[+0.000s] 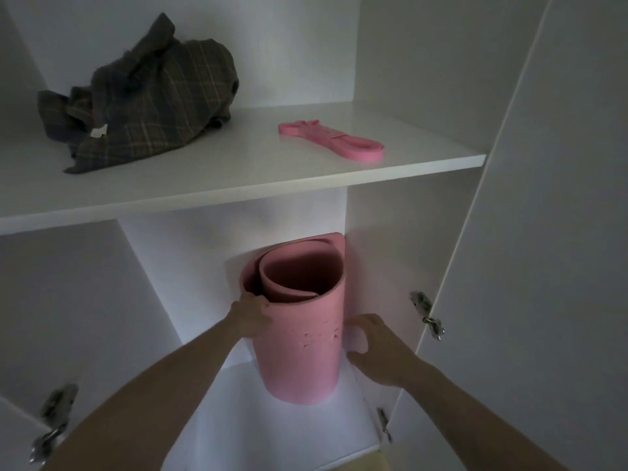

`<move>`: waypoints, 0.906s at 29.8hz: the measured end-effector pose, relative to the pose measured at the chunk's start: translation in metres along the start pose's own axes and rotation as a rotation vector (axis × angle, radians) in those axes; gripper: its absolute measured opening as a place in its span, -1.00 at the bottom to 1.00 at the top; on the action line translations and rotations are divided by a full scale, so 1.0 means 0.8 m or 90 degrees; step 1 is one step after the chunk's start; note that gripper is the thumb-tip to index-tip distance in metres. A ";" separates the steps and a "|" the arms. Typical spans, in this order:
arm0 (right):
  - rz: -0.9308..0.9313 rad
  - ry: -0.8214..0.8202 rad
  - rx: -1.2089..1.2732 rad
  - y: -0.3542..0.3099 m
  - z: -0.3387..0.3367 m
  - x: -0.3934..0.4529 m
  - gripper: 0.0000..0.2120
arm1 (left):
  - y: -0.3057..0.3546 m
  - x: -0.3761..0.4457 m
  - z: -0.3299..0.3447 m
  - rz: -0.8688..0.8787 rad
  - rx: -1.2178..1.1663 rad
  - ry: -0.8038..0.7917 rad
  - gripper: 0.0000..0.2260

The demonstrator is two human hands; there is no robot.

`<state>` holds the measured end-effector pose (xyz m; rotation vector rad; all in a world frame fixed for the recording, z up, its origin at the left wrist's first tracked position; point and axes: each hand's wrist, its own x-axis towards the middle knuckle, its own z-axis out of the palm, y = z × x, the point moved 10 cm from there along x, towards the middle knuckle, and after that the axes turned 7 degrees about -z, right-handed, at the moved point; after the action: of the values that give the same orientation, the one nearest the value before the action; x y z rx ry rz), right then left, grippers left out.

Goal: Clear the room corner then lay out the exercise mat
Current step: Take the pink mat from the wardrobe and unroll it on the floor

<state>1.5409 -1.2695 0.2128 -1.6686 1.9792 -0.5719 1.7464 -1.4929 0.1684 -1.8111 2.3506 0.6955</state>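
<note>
a rolled pink mat (300,338) stood upright in the lower compartment of a white cupboard (401,79), at the far right of that compartment, its loose outer edge against the back wall and its right side close to the right wall. the roll was loose, with an open hollow at its top. the left hand (250,317) gripped the mat's left side near the upper rim, thumb curled over the rim. the right hand (375,346) was at the mat's right side, lower down, in the narrow gap between mat and right wall; its fingers were curled toward the roll, but whether they touched it could not be told.

directly above the mat ran a white shelf (238,185), its front edge overhanging nearer than the roll's top. on the shelf, a crumpled dark plaid cloth (146,103) lay at the left and a folded pink band (331,141) lay at the right, the two well apart. an open door (550,232) stood at the right of the cupboard. metal hinges showed on the right wall (428,316) just beside the right hand, at the near left (51,423), and low at the near right (384,424).
</note>
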 end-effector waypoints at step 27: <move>0.213 0.103 0.006 0.056 0.057 0.156 -0.44 | -0.049 0.436 0.107 -0.042 0.157 -0.108 0.05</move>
<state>1.5163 -1.3857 0.1376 -1.2780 2.3022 -0.6031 1.6649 -1.7772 -0.0392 -1.6478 2.1511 0.5029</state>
